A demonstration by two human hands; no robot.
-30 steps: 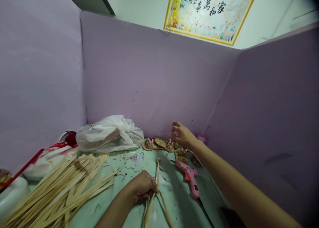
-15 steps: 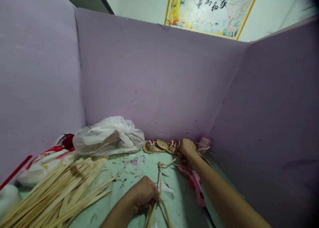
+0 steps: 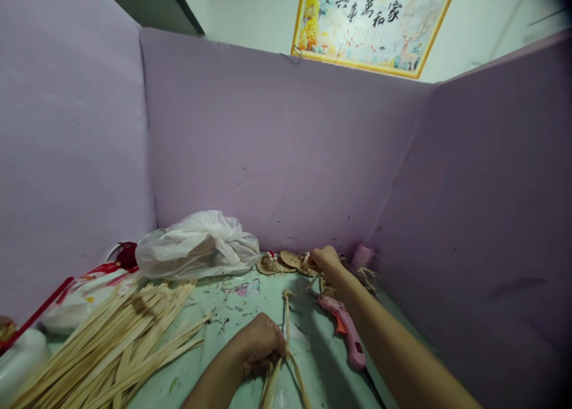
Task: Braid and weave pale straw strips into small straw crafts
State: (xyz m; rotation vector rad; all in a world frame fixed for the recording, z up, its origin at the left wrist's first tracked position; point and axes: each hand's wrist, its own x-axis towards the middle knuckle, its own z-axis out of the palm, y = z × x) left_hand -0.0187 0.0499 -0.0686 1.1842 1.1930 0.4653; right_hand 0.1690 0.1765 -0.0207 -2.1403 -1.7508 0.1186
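Note:
My left hand (image 3: 263, 342) is closed around a straw braid (image 3: 287, 322) low in the middle of the view. The braid's thin twisted end points away from me, and its loose flat strands (image 3: 295, 376) hang toward the near edge. My right hand (image 3: 326, 258) is closed at the back, beside small round woven straw pieces (image 3: 291, 260) with red and white beads. A faint strand runs from the braid's far end toward this hand, whose fingertips are hidden. Under my right forearm lies a pink glue gun (image 3: 346, 331) with an orange trigger.
Many flat straw strips (image 3: 111, 343) cover the left of the green tabletop (image 3: 223, 331). A white plastic bag (image 3: 196, 245) lies behind them, near a red and white packet (image 3: 84, 298). A pink spool (image 3: 363, 257) stands back right. Purple panels (image 3: 277, 141) enclose three sides.
My right hand has shifted slightly left and back, revealing more of the glue gun and pink spool. My left hand keeps its grip on the braid. The camera view has shifted a little.

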